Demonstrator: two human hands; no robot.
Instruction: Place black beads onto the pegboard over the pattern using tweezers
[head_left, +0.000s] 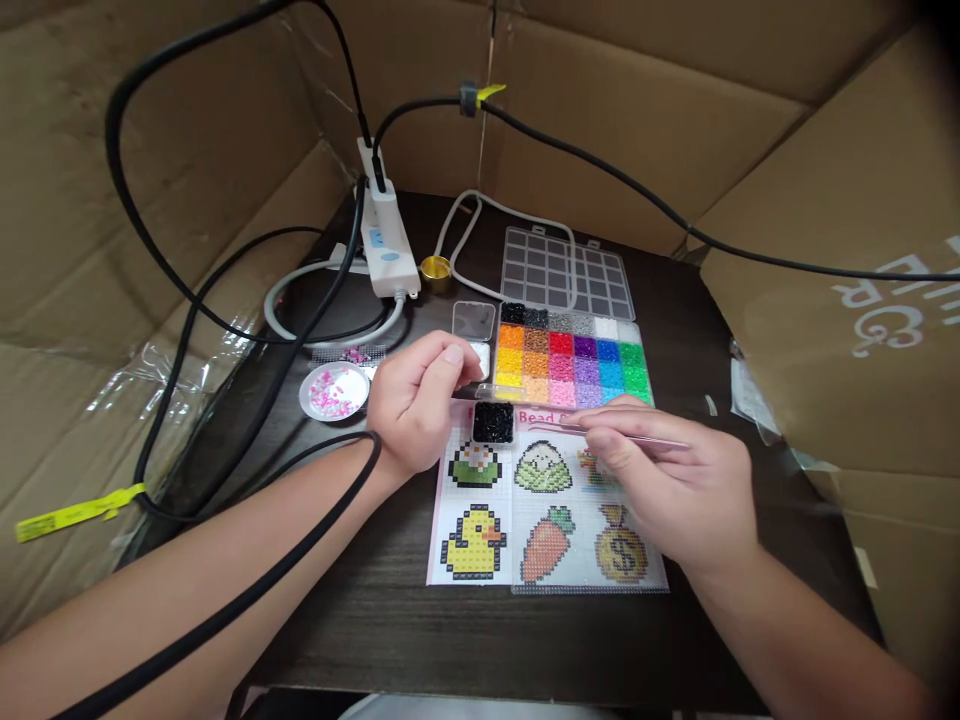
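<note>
My right hand (675, 480) grips pink metal tweezers (637, 436) between thumb and fingers, their tips pointing left beside a small clear box of black beads (493, 423). That box stands on the upper part of a printed pattern sheet (472, 490) showing a duck, a carrot and other pixel figures. A clear pegboard (585, 588) lies over the sheet's right side. My left hand (416, 400) is closed, thumb pressed against the curled fingers, near a small box of white beads (480, 360). Whatever the left fingers hold, if anything, is hidden.
Behind the sheet sits a sectioned case of coloured beads (574, 355), its clear lid (566, 268) opened back. A white dish (306, 405) with pink and white beads, a gold cup (436, 272), a power strip (391, 245) and black cables surround the left arm. Cardboard walls (615, 120) enclose the table.
</note>
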